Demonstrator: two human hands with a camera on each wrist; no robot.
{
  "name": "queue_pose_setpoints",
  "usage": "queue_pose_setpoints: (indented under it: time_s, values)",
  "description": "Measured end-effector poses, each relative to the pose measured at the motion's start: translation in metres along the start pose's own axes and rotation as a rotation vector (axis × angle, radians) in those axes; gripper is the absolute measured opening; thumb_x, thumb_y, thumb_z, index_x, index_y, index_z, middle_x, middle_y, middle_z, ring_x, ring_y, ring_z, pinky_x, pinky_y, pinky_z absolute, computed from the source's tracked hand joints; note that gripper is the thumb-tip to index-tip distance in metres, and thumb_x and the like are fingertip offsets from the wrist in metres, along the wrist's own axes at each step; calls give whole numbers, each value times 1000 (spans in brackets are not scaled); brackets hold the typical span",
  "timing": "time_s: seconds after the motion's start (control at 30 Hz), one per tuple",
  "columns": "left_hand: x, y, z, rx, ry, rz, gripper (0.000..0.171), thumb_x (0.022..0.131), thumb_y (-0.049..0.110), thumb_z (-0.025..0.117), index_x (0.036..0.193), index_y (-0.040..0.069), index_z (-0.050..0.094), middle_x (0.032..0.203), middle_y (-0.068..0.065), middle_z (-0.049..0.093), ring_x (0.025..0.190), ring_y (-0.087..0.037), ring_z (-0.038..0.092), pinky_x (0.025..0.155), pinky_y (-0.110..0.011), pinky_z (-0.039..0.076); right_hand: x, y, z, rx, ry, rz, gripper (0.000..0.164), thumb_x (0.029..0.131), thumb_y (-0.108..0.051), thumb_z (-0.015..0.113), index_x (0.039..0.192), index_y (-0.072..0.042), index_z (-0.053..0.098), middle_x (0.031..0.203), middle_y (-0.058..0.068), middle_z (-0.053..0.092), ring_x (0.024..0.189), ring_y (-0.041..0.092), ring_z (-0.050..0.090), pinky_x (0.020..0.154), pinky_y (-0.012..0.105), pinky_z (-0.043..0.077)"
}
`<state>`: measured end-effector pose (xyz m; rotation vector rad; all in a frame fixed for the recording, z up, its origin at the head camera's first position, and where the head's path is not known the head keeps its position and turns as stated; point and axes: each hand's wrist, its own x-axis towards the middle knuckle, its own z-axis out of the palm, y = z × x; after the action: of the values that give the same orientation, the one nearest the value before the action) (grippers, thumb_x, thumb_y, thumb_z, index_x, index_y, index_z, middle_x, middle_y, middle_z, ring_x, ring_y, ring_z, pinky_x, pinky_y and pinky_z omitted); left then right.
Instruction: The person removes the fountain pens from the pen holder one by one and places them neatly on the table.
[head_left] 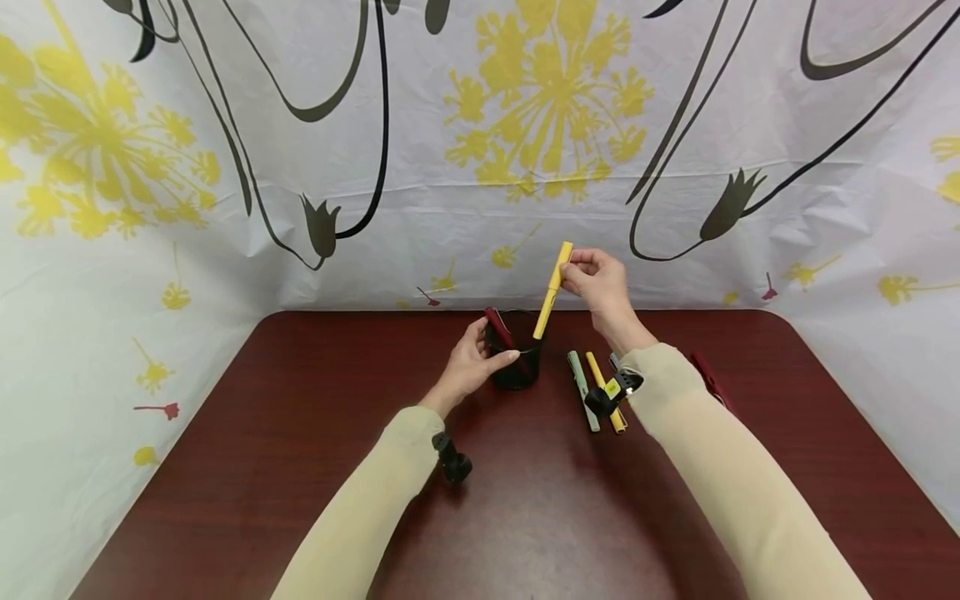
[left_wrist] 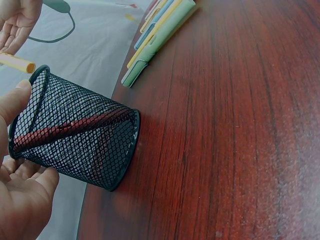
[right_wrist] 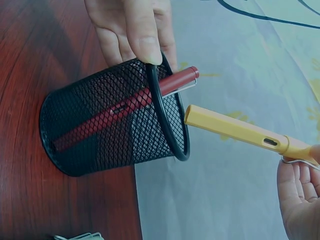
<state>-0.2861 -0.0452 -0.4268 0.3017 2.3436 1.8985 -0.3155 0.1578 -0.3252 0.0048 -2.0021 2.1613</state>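
My left hand [head_left: 474,360] grips the rim of a black mesh pen holder [left_wrist: 75,125], thumb at the near side and fingers behind. The holder stands upright on the table with a dark red pen [right_wrist: 120,107] leaning inside, its clip end sticking out above the rim. My right hand [head_left: 598,283] pinches a yellow pen [head_left: 553,290] by its capped upper end. The pen slants downward, its lower tip right at the holder's opening in the right wrist view.
Right of the holder lie a pale green pen [head_left: 583,390], another yellow pen [head_left: 597,371] and a blue-grey pen [left_wrist: 152,27], partly under my right forearm. A red pen [head_left: 711,379] lies farther right. Behind the dark wooden table [head_left: 337,375] hangs a patterned white cloth [head_left: 420,167].
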Motion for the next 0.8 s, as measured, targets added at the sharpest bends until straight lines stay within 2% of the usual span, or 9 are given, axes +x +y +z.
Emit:
queue_pose_setpoints:
  time_s: [0.4, 0.53, 0.8]
  values:
    - [0, 1, -1, -13, -3, -5, 83, 83, 18, 73, 149, 9, 22, 146, -14, 38, 132, -28, 41, 106, -42, 38, -2, -4, -25, 88, 11, 29, 11, 88, 4, 58, 95, -4, 54, 80, 0, 59, 74, 8, 62, 69, 19, 55]
    - [0, 1, -1, -16, -3, -2, 83, 83, 17, 72, 149, 9, 23, 145, -14, 39, 132, -28, 42, 105, -42, 39, -4, -7, -37, 67, 15, 34, 12, 89, 2, 59, 99, -3, 54, 82, -2, 59, 76, 7, 62, 70, 20, 55]
    - [0, 0, 0, -19, 1, 11, 82, 83, 17, 73, 148, 8, 24, 143, -15, 41, 130, -28, 44, 104, -42, 40, -9, -10, -68, 103, 12, 46, 14, 89, 0, 60, 100, -3, 52, 83, -1, 59, 76, 7, 63, 69, 18, 55]
